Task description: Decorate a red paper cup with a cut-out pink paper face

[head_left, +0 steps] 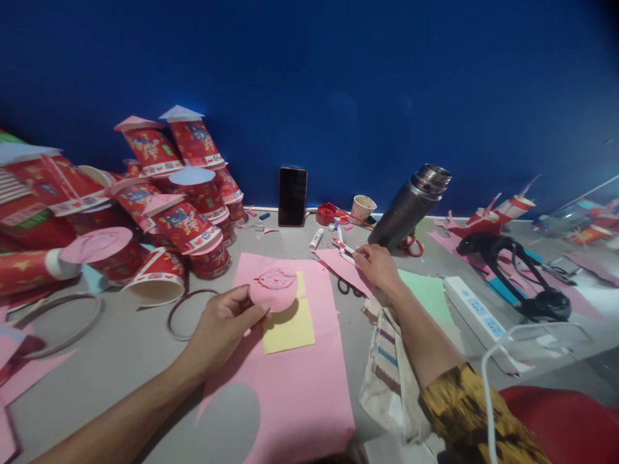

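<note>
Holding the pink circle point(274, 298) over the yellow paper point(290, 330), the left hand point(223, 323) pinches its edge between thumb and fingers, apparently to leave the drawing point(275, 278) uncovered, while the right hand point(380, 267), fingers bent, grip unconfirmed, is at the pens point(343, 246) beyond that paper's right side.

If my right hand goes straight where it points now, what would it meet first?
Your right hand would probably meet the red and white marker, perhaps touching it now; depth is unclear.

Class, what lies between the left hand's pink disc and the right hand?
In the head view: yellow paper, the large pink sheet, dark scissor handles and a pink scrap.
</note>
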Tool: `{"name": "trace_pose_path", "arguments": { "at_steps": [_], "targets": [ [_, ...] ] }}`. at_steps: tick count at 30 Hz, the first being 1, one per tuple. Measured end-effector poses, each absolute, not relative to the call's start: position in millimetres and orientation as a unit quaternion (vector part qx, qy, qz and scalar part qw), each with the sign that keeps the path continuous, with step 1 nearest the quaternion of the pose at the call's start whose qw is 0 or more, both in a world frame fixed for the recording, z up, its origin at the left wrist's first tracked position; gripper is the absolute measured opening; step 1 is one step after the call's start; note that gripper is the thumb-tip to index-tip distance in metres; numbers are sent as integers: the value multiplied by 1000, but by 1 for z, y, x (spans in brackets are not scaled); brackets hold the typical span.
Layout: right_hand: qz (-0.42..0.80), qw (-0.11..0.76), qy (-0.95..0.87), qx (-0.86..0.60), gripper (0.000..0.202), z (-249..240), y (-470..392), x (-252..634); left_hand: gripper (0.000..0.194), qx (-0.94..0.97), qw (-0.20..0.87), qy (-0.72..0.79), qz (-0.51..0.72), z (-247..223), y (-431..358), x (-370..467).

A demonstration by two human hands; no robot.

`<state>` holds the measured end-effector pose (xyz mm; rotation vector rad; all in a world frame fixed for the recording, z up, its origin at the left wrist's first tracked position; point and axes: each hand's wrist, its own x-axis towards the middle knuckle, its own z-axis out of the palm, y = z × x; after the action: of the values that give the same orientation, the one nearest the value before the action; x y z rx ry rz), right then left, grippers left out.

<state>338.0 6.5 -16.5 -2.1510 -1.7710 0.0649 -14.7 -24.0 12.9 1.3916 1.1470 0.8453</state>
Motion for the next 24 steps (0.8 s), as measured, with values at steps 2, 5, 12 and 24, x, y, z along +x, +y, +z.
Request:
{"name": "trace_pose_path", "arguments": {
  "at_steps": [2,5,12,24],
  "targets": [
    [22,182,-625,-758,29,-19,7,339,26,582,547,482,361,13,-24,-15],
    [22,190,-622,-759,30,-23,8,342,25,578,551,477,366,13,-23,-15],
    [30,213,-603,-768,23,-27,12,347,25,586,543,476,367,10,-22,-16],
    [51,240,-592,-768,22,-24,10,348,30,593,519,497,363,10,-21,-17]
  ]
}}
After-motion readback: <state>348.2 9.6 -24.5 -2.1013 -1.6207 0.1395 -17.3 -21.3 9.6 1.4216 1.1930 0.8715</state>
